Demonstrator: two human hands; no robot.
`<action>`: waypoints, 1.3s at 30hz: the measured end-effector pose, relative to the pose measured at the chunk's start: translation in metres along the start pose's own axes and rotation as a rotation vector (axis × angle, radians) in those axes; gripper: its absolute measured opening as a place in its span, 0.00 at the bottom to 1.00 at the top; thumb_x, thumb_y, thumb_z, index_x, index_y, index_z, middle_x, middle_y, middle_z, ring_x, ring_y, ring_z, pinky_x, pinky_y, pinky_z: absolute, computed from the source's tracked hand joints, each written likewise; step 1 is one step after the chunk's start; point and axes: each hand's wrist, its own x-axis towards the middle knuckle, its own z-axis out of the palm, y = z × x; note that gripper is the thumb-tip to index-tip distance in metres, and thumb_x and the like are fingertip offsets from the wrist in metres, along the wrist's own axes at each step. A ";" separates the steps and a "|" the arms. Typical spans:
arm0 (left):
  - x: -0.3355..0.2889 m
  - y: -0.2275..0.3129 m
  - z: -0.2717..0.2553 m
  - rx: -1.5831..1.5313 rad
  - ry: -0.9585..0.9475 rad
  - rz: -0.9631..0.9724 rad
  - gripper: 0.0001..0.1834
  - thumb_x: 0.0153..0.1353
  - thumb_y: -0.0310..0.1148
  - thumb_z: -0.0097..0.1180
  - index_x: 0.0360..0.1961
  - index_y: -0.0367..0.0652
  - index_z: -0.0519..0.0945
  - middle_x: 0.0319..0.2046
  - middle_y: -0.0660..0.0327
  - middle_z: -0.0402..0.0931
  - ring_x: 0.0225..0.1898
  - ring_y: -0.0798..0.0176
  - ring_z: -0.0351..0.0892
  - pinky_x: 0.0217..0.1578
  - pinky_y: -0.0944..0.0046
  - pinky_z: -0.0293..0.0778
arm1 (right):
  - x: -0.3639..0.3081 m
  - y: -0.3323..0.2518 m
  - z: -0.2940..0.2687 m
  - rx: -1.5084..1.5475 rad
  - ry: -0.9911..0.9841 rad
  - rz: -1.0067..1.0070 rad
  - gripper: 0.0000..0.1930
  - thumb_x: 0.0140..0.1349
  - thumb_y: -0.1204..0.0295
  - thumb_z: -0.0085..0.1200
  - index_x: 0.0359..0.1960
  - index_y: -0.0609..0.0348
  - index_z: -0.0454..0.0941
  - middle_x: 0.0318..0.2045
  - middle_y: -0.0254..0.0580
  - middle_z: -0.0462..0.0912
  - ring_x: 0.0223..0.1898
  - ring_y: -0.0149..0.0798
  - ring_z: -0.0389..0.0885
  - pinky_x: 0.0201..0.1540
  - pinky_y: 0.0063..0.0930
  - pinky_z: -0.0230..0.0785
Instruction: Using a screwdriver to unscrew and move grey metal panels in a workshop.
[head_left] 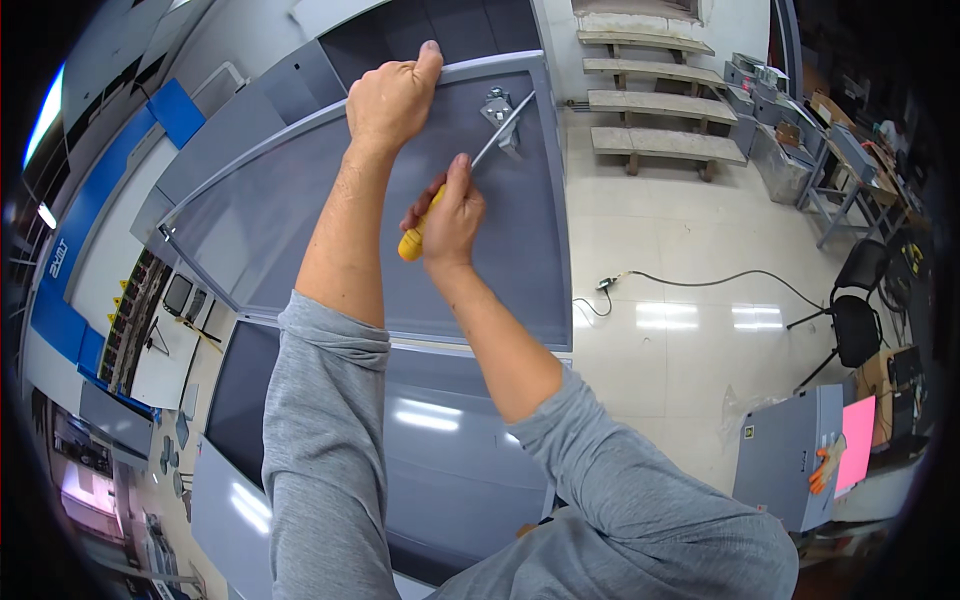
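Note:
A large grey metal door panel with a raised rim stands in front of me. My left hand is closed over its upper rim, the thumb pointing up. In my right hand is a screwdriver with a yellow handle and a long metal shaft. The shaft slants up to the right across a metal latch fixed near the panel's upper right corner. The tip reaches close to the right-hand rim; whether it touches anything there is too small to tell.
Grey metal cabinet parts lie below the panel. To the right are wooden-topped steps, a black cable across the tiled floor, a black chair and a grey box with an orange glove. A blue and white machine stands left.

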 end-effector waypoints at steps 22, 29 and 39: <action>0.003 -0.001 0.001 -0.024 0.005 -0.006 0.39 0.67 0.62 0.31 0.28 0.38 0.82 0.31 0.42 0.81 0.41 0.34 0.79 0.47 0.45 0.72 | -0.017 -0.004 -0.015 -0.012 -0.052 0.113 0.28 0.72 0.41 0.35 0.26 0.52 0.62 0.13 0.35 0.65 0.10 0.34 0.68 0.14 0.31 0.67; 0.003 -0.006 -0.001 0.007 0.025 0.060 0.38 0.67 0.62 0.31 0.28 0.40 0.83 0.31 0.43 0.82 0.41 0.34 0.79 0.47 0.46 0.72 | -0.034 -0.023 -0.024 0.028 -0.098 0.167 0.28 0.73 0.43 0.36 0.25 0.53 0.63 0.12 0.35 0.65 0.09 0.33 0.68 0.13 0.30 0.65; 0.002 -0.005 -0.001 -0.003 -0.003 -0.007 0.38 0.68 0.62 0.30 0.30 0.41 0.84 0.32 0.43 0.82 0.42 0.34 0.79 0.47 0.46 0.72 | -0.007 -0.009 -0.019 -0.050 -0.105 0.094 0.28 0.73 0.43 0.35 0.25 0.53 0.62 0.12 0.35 0.65 0.09 0.33 0.68 0.13 0.31 0.66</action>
